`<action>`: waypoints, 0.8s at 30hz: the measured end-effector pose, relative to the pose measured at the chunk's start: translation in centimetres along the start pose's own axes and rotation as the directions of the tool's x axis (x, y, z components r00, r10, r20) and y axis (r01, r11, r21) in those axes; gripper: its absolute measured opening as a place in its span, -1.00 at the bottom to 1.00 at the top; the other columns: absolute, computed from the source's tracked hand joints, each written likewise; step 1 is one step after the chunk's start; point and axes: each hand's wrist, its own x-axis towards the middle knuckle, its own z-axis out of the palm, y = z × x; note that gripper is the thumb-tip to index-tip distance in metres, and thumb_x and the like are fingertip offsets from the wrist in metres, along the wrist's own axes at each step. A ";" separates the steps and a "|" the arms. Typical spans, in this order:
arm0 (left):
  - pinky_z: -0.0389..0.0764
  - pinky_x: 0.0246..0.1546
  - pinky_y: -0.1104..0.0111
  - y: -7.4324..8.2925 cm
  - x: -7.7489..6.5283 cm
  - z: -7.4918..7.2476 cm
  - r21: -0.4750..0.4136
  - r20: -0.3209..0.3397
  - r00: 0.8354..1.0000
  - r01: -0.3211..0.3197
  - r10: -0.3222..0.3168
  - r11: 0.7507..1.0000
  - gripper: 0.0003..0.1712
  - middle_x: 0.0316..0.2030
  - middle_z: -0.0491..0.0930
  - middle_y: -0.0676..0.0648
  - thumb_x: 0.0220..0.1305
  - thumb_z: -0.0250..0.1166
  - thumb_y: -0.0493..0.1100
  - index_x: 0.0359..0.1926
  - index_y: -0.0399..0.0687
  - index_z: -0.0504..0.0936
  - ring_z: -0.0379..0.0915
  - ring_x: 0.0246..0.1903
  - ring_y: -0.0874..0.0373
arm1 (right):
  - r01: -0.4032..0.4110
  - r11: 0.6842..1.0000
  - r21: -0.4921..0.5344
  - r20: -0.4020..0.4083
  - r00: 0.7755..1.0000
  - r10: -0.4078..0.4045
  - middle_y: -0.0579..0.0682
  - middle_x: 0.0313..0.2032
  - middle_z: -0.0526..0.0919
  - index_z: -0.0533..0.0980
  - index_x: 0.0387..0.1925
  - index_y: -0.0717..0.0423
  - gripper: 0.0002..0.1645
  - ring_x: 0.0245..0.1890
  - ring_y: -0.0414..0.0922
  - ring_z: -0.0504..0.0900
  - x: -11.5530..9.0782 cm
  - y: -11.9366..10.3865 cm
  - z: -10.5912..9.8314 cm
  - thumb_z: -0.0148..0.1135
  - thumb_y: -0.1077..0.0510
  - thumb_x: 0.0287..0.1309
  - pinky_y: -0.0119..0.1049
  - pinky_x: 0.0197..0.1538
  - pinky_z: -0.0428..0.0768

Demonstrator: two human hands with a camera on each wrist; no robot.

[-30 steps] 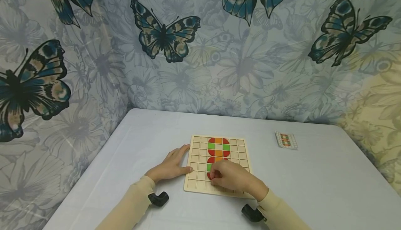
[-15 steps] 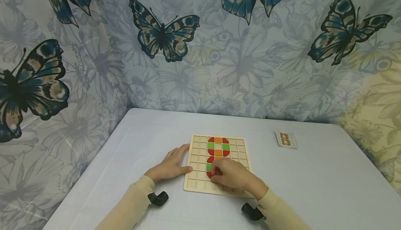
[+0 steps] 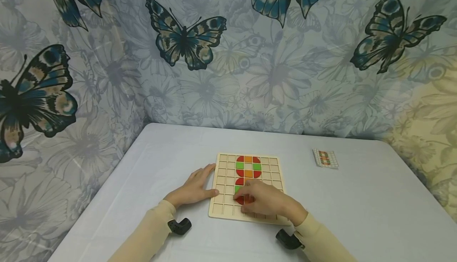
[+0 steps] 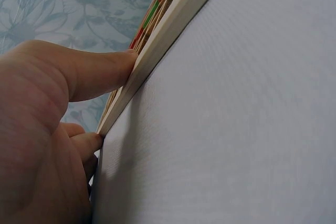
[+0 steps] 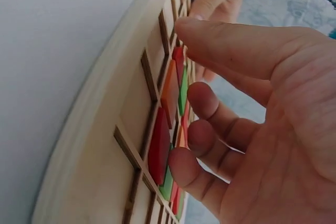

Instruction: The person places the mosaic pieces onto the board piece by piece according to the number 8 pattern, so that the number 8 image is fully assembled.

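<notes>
A square wooden grid board (image 3: 223, 208) lies on the table with red, orange and green tiles set in its cells. My left hand (image 3: 192, 187) lies along the board's left side, thumb (image 4: 105, 72) resting on the rim and fingers fairly straight. Over the lower part of the pattern is my right hand (image 3: 265, 199), its fingers apart. In the right wrist view, a red tile (image 5: 159, 148), an orange tile (image 5: 169, 93) and another red tile (image 5: 177, 59) sit in one row below the fingertips (image 5: 184, 166). Nothing shows between those fingers. The hand hides some lower tiles in the head view.
A small stack of pattern cards (image 3: 325, 158) lies at the right rear of the white-covered table (image 3: 357, 206). Butterfly-printed cloth (image 3: 207, 95) rises behind and on the left. Each wrist carries a black camera mount, such as the right one (image 3: 288, 239).
The right hand's fingers have spread from a closed pinch, showing more of the red tile at the pattern's lower left. My left hand has stayed at the board's side.
</notes>
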 end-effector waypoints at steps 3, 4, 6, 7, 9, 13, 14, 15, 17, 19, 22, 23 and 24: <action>-0.08 0.51 -0.30 0.0 0.1 0.1 -0.006 0.001 1.000 0.003 -0.003 1.000 0.09 0.62 -0.02 -0.12 0.25 0.37 0.19 0.62 0.17 -0.03 -0.24 0.59 -0.25 | 0.010 1.000 -0.006 0.001 1.000 -0.010 -0.20 -0.33 0.52 0.72 -0.02 -0.15 -0.70 -0.33 -0.27 0.37 -0.1 -0.1 0.0 0.45 0.05 0.19 -0.46 -0.31 0.38; -0.08 0.51 -0.30 0.0 0.1 0.1 -0.006 0.001 1.000 0.002 -0.002 1.000 0.09 0.61 -0.02 -0.12 0.25 0.37 0.19 0.62 0.17 -0.03 -0.24 0.59 -0.25 | 0.006 1.000 -0.009 -0.003 1.000 -0.006 -0.20 -0.33 0.52 0.72 -0.03 -0.15 -0.71 -0.32 -0.27 0.37 -0.2 -0.1 -0.1 0.45 0.05 0.19 -0.46 -0.30 0.39; -0.08 0.51 -0.29 0.0 0.1 0.2 -0.004 0.000 1.000 0.000 0.000 1.000 0.08 0.61 -0.02 -0.12 0.25 0.37 0.19 0.62 0.17 -0.03 -0.24 0.59 -0.25 | -0.008 1.000 -0.010 -0.012 1.000 0.008 -0.19 -0.31 0.55 0.72 -0.05 -0.12 -0.72 -0.29 -0.25 0.40 -0.3 -0.1 -0.3 0.46 0.04 0.18 -0.45 -0.26 0.43; -0.08 0.51 -0.29 0.0 0.1 0.2 -0.004 0.000 1.000 -0.002 0.002 1.000 0.08 0.61 -0.02 -0.12 0.25 0.37 0.19 0.62 0.16 -0.03 -0.24 0.59 -0.25 | -0.016 1.000 -0.006 -0.018 1.000 0.016 -0.20 -0.28 0.58 0.72 -0.06 -0.10 -0.73 -0.25 -0.25 0.43 -0.3 -0.1 -0.5 0.45 0.05 0.18 -0.42 -0.21 0.46; -0.08 0.52 -0.27 0.0 0.1 0.2 -0.002 0.000 1.000 -0.007 0.007 1.000 0.07 0.61 -0.02 -0.13 0.26 0.36 0.17 0.62 0.14 -0.03 -0.24 0.59 -0.25 | -0.040 0.999 0.012 -0.029 0.999 0.040 -0.18 -0.24 0.62 0.70 -0.07 -0.07 -0.74 -0.18 -0.21 0.47 -0.5 0.0 -0.9 0.44 0.04 0.20 -0.36 -0.16 0.51; -0.09 0.54 -0.23 -0.1 0.2 0.0 0.009 0.005 1.000 -0.012 0.012 1.000 0.08 0.62 -0.06 -0.14 0.27 0.33 0.17 0.63 0.09 -0.05 -0.26 0.60 -0.23 | -0.079 0.995 0.068 -0.068 0.994 0.083 -0.16 -0.15 0.66 0.66 -0.02 0.00 -0.73 -0.11 -0.16 0.51 -0.7 0.5 -2.3 0.35 0.05 0.28 -0.24 -0.10 0.57; -0.09 0.54 -0.22 -0.2 0.3 -0.1 0.011 0.006 1.000 -0.012 0.012 1.000 0.08 0.63 -0.08 -0.14 0.28 0.32 0.18 0.63 0.08 -0.06 -0.26 0.60 -0.22 | -0.084 0.993 0.082 -0.080 0.993 0.091 -0.16 -0.16 0.65 0.65 0.00 0.01 -0.72 -0.13 -0.16 0.51 -0.8 0.8 -2.7 0.34 0.05 0.30 -0.26 -0.13 0.57; -0.09 0.55 -0.22 -0.3 0.3 -0.1 0.011 0.007 1.000 -0.009 0.009 1.000 0.07 0.63 -0.08 -0.14 0.29 0.30 0.19 0.63 0.07 -0.07 -0.26 0.61 -0.22 | -0.084 0.992 0.098 -0.093 0.991 0.093 -0.16 -0.16 0.64 0.64 0.02 0.04 -0.71 -0.14 -0.16 0.51 -0.9 1.1 -3.1 0.32 0.06 0.32 -0.28 -0.13 0.57; -0.10 0.54 -0.24 -0.5 0.4 -0.3 -0.010 0.017 1.000 0.015 -0.015 1.000 0.07 0.63 -0.10 -0.12 0.30 0.27 0.22 0.64 0.10 -0.08 -0.28 0.61 -0.20 | -0.078 0.990 0.121 -0.120 0.988 0.092 -0.15 -0.18 0.63 0.62 0.04 0.08 -0.71 -0.18 -0.17 0.51 -1.3 1.8 -4.1 0.28 0.08 0.35 -0.33 -0.20 0.56; -0.11 0.54 -0.25 -0.8 0.5 -0.7 -0.046 0.036 0.998 0.048 -0.046 0.998 0.05 0.64 -0.11 -0.09 0.32 0.24 0.25 0.64 0.15 -0.10 -0.30 0.62 -0.18 | -0.082 0.988 0.133 -0.148 0.984 0.102 -0.15 -0.20 0.64 0.61 0.06 0.09 -0.70 -0.20 -0.18 0.51 -1.9 2.6 -5.2 0.25 0.07 0.38 -0.35 -0.25 0.55; -0.15 0.55 -0.23 -0.6 0.9 -1.8 -0.111 0.068 0.995 0.086 -0.079 0.990 0.02 0.64 -0.14 -0.04 0.38 0.20 0.27 0.64 0.23 -0.16 -0.32 0.63 -0.14 | -0.110 0.988 0.112 -0.200 0.971 0.131 -0.13 -0.18 0.67 0.61 0.08 0.06 -0.69 -0.17 -0.20 0.55 -3.1 3.9 -7.2 0.22 0.04 0.42 -0.34 -0.23 0.55; -0.14 0.55 -0.23 -0.4 1.2 -2.4 -0.117 0.070 0.995 0.084 -0.076 0.990 0.00 0.64 -0.15 -0.04 0.41 0.18 0.26 0.64 0.25 -0.17 -0.31 0.63 -0.14 | -0.129 0.987 0.096 -0.218 0.965 0.147 -0.11 -0.16 0.68 0.60 0.09 0.06 -0.68 -0.15 -0.21 0.56 -3.5 4.3 -7.9 0.22 0.03 0.42 -0.32 -0.21 0.56; -0.13 0.56 -0.21 -0.1 1.6 -3.0 -0.108 0.068 0.996 0.068 -0.061 0.992 -0.02 0.65 -0.16 -0.05 0.44 0.16 0.25 0.64 0.23 -0.18 -0.31 0.63 -0.14 | -0.150 0.985 0.084 -0.233 0.958 0.165 -0.08 -0.13 0.69 0.60 0.11 0.07 -0.65 -0.15 -0.19 0.58 -3.9 4.7 -8.6 0.21 0.00 0.43 -0.30 -0.20 0.57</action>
